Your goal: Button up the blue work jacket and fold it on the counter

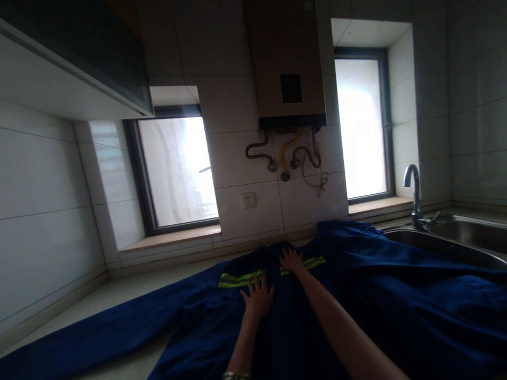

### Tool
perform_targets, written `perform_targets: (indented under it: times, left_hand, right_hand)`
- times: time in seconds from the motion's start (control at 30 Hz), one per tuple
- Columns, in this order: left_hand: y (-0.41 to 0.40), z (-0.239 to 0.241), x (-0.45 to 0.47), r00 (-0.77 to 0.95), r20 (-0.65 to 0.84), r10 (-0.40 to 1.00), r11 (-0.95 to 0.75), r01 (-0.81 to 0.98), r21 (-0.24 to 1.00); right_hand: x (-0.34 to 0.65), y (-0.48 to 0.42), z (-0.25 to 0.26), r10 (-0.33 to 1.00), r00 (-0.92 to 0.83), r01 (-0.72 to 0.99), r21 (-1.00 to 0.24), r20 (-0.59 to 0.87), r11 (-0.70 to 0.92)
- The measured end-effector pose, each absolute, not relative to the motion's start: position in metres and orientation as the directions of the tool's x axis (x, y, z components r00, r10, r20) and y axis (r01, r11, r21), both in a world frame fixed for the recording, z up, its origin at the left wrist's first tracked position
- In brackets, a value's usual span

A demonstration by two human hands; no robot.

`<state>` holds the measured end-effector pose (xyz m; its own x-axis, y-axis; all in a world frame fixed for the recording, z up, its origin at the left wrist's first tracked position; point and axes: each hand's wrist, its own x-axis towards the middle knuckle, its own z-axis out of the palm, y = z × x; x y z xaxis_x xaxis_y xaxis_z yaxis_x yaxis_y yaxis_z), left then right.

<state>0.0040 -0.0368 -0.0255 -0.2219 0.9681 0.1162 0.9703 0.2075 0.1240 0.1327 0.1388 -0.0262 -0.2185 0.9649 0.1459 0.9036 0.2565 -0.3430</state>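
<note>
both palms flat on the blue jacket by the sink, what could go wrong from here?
1. The blue jacket drapes over the sink rim on the right; it could slide in or get wet.
2. The long sleeve trails along the counter toward the near edge and might slip off.
3. The left hand and right hand press flat near the reflective stripe; smoothing may bunch cloth.

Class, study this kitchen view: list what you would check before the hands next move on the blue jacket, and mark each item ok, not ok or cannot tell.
1. Left hand flat, fingers spread, on the blue work jacket: ok.
2. Right hand flat on the jacket at the reflective stripe: ok.
3. Jacket spread out on the countertop, long sleeve stretched leftward: ok.
4. Jacket clear of the sink: not ok, the cloth reaches its near rim.
5. Faucet turned off: cannot tell.
6. Fabric lying smooth: not ok, folds show on the right side.
</note>
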Motion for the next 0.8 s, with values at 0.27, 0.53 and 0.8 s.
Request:
perform_targets:
  times: [0.27, 0.53, 0.8]
  left_hand:
    - [-0.037, -0.026, 0.005, -0.049, 0.191, 0.98, 0.025, 0.992, 0.123]
    - [-0.038, -0.023, 0.003, -0.032, 0.17, 0.985, 0.003, 0.986, 0.165]
    - [-0.037, -0.025, 0.002, -0.026, 0.165, 0.986, 0.001, 0.989, 0.146]
  right_hand:
    - [0.104, 0.129, 0.008, 0.891, -0.201, 0.81, -0.442, 0.407, 0.385]
    - [0.05, 0.132, 0.025, 0.888, -0.321, 0.775, -0.447, 0.33, 0.447]
    - [0.07, 0.119, -0.001, 0.837, -0.483, 0.772, -0.325, 0.258, 0.545]
